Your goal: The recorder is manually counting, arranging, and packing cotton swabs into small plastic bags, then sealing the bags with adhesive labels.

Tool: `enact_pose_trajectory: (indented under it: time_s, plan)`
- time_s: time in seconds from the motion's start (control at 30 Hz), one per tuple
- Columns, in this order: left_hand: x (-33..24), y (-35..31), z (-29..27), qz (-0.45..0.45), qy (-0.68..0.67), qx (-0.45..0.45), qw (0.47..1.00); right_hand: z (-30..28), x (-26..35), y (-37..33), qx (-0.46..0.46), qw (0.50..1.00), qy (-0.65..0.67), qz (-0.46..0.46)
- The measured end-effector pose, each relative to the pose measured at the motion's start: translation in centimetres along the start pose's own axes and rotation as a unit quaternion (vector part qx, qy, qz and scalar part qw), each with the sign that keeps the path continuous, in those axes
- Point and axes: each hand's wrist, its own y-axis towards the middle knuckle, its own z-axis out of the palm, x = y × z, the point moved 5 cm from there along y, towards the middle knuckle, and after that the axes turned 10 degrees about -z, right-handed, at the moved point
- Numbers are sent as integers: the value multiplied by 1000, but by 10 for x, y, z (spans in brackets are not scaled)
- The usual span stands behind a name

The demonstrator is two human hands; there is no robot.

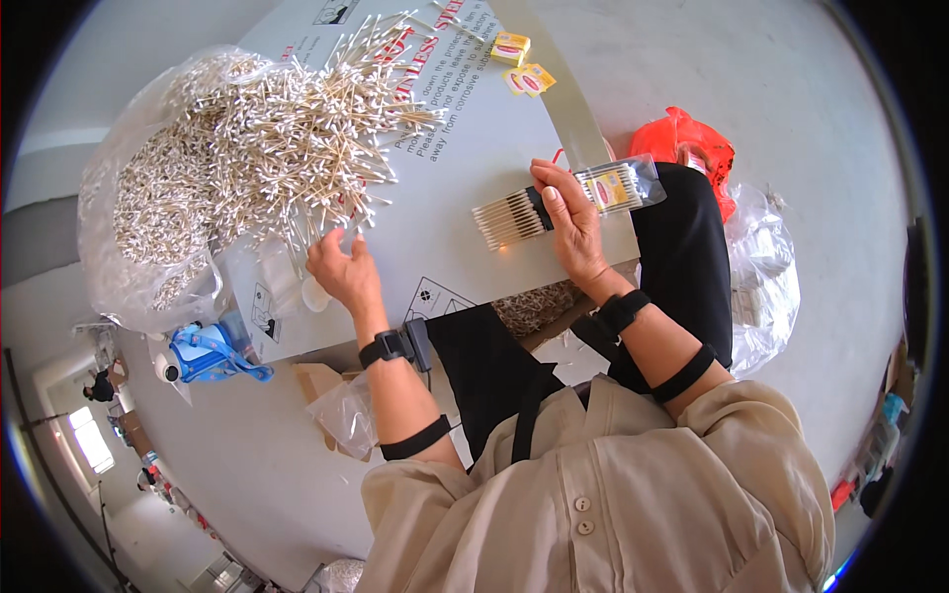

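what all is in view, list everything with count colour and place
table: one, grey, centre
swabs: uncountable, white-tipped, heaped left
large bag: one, clear, around swabs
swab pack: one, clear and yellow, centre right
small packets: few, yellow, far tabletop
container: one, blue and white, table's left
red bag: one, red, right
smaller bag: one, clear, right
box: one, brown, lower left
shirt: one, beige, bottom
armbands: several, black, forearms
left hand: one, bare, swabs' edge
right hand: one, bare, holding pack

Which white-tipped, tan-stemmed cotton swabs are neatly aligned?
The flat row of swabs in the right hand; the large heap near the left hand is loose and tangled.
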Motion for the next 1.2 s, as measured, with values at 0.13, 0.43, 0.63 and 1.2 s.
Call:
enact_pose_trajectory:
  time_s: [0.13,0.43,0.63,1.2]
  plan:
    - [-13,13,11,19,130,49,990,-2,1,0,-18,1000,-4,-11]
    - [-9,18,18,-61,88,71,992,-1,7,1,-7,1000,-26,-15]
    - [-3,18,27,-71,67,184,978,2,12,3,6,999,-35,-16]
    - [-22,-37,15,-123,-232,327,908,0,9,2,-1,999,-31,-9]
